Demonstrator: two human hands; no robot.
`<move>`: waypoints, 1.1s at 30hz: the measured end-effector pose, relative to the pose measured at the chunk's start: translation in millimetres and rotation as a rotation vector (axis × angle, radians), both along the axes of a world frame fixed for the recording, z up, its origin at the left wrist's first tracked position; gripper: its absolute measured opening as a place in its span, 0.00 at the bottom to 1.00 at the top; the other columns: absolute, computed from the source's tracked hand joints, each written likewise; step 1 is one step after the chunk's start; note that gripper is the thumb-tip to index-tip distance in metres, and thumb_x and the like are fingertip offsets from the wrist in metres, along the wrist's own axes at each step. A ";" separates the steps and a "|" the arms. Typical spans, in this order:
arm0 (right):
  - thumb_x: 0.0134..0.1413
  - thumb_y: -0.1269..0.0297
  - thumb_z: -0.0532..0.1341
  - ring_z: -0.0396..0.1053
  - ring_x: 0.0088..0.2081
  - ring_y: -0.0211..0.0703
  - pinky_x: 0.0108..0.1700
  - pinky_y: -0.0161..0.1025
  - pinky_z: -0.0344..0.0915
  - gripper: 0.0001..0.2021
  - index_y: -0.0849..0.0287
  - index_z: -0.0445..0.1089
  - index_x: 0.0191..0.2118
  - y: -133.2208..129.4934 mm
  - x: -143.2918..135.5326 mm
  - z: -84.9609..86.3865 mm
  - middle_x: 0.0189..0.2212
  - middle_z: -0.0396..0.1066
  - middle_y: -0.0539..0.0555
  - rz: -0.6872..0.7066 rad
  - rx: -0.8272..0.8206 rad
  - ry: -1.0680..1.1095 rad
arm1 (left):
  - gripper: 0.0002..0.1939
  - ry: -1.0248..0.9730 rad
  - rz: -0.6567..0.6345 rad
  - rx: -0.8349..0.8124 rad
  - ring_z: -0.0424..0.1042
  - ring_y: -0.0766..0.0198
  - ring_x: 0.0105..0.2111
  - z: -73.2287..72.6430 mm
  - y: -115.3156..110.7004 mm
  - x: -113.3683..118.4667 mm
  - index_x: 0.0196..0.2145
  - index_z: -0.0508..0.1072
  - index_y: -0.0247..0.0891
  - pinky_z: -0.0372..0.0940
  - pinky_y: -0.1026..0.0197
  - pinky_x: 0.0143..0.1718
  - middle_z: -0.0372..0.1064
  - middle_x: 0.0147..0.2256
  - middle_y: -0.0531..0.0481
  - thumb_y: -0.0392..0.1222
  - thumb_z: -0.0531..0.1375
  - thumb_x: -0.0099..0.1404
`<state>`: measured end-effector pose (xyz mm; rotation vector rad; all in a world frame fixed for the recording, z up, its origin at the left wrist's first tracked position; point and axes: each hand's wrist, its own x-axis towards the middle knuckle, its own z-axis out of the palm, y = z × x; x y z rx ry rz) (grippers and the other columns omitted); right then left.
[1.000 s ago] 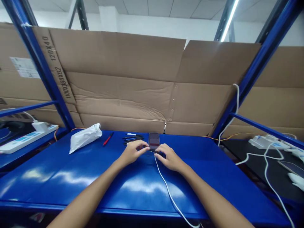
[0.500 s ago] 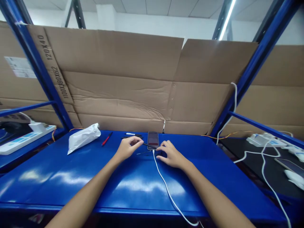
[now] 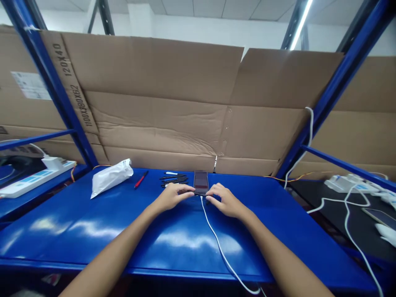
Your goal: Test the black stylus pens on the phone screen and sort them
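Observation:
Between my two hands a slim black pen [image 3: 200, 194] is held level, just in front of a dark phone [image 3: 201, 180]. My left hand [image 3: 169, 197] pinches its left end between thumb and fingertips. At the other end, the thumb and fingers of my right hand [image 3: 225, 201] close on it. A white cable [image 3: 219, 241] runs from the phone's near end toward the table's front edge. Left of the phone, beyond my left hand, several dark pens [image 3: 174, 180] lie side by side, with a white-bodied pen [image 3: 171, 173] behind them.
A red pen [image 3: 141, 180] and a white plastic pouch [image 3: 111, 178] lie on the blue table [image 3: 102, 243]. Cardboard [image 3: 161, 103] walls off the back between blue posts. Power strips [image 3: 37, 180] sit at the far left, with more plugs and cables [image 3: 349, 183] at the right.
My left hand has come right, closer to my right hand, uncovering more of the dark pens. The held pen has gone from slanted to nearly level. The view has shifted slightly.

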<state>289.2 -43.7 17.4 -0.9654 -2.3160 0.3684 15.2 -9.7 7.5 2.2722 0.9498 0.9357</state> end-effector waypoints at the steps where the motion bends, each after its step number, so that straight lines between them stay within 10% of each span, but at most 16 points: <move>1: 0.71 0.59 0.56 0.67 0.44 0.47 0.49 0.45 0.64 0.12 0.54 0.76 0.40 0.2 1.6 1.6 0.39 0.75 0.54 -0.013 0.002 -0.001 | 0.16 0.021 0.006 0.016 0.72 0.63 0.28 0.2 1.1 -1.5 0.46 0.83 0.39 0.63 0.65 0.31 0.80 0.31 0.50 0.50 0.63 0.69; 10: 0.71 0.61 0.57 0.65 0.43 0.48 0.48 0.44 0.62 0.11 0.56 0.74 0.38 3.6 7.5 3.2 0.39 0.72 0.55 -0.087 0.081 -0.060 | 0.15 0.245 -0.009 0.253 0.76 0.57 0.40 0.0 2.8 -6.6 0.47 0.78 0.41 0.66 0.62 0.42 0.79 0.41 0.47 0.47 0.53 0.76; 23: 0.66 0.66 0.61 0.68 0.38 0.45 0.42 0.40 0.62 0.03 0.57 0.72 0.40 1.6 -10.7 -12.8 0.33 0.74 0.52 -0.148 -0.006 -0.002 | 0.26 0.020 0.130 0.175 0.59 0.65 0.25 5.2 1.0 -6.3 0.23 0.60 0.38 0.51 0.61 0.29 0.58 0.23 0.55 0.51 0.44 0.78; 33: 0.65 0.61 0.62 0.71 0.38 0.45 0.43 0.41 0.65 0.07 0.57 0.74 0.38 8.3 -8.2 -17.6 0.36 0.76 0.53 -0.242 -0.024 0.131 | 0.14 -0.025 0.089 0.063 0.68 0.64 0.28 2.6 -1.3 0.2 0.42 0.75 0.37 0.62 0.63 0.32 0.73 0.32 0.52 0.51 0.60 0.71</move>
